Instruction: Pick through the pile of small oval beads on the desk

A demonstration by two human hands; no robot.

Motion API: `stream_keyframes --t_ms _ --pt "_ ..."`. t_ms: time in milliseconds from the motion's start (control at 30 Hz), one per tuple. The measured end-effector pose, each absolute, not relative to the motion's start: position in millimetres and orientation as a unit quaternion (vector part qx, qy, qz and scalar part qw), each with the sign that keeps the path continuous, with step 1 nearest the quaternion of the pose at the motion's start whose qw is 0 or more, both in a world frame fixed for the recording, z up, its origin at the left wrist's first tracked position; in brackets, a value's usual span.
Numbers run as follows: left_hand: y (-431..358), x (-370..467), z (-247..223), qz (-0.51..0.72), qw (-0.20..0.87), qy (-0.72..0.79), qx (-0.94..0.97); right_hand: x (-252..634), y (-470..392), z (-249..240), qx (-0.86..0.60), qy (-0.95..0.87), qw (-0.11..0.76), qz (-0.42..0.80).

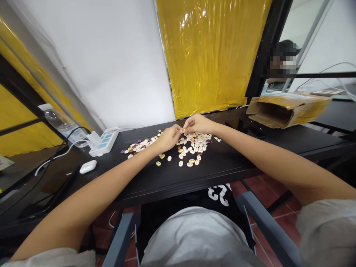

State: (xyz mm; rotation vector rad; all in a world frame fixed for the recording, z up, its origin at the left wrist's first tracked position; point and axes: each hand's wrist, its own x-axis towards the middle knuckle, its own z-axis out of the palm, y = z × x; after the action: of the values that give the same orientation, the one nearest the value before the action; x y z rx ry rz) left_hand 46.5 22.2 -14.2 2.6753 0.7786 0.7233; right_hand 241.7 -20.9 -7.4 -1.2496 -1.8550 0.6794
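Note:
Small oval pieces, mostly white with some yellow, brown and purple, lie in two loose piles on the black table (155, 178). My left hand (170, 137) is above the inner edge of the left pile (141, 145), its fingertips pinched together. My right hand (197, 124) meets it over the back of the right pile (194, 142), thumb and finger closed on a small light oval piece (183, 130). The two hands' fingertips nearly touch around that piece. Whatever the left fingertips grip is too small to make out.
A power strip (105, 142), a plastic bottle (59, 122), a white earphone case (88, 167) and a dark tablet-like device (50, 193) are at the left. An open cardboard box (289, 109) lies at the back right. A person in a cap (283, 59) is beyond the frame.

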Motion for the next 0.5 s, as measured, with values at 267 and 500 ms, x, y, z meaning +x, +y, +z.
stream_keyframes --t_ms 267,500 --pt "34 50 -23 0.289 0.303 0.266 0.868 239 -17 -9 -0.459 -0.741 0.431 0.234" --pt "30 51 -23 0.293 0.281 0.286 0.868 233 -23 -7 -0.459 -0.759 0.431 0.168"
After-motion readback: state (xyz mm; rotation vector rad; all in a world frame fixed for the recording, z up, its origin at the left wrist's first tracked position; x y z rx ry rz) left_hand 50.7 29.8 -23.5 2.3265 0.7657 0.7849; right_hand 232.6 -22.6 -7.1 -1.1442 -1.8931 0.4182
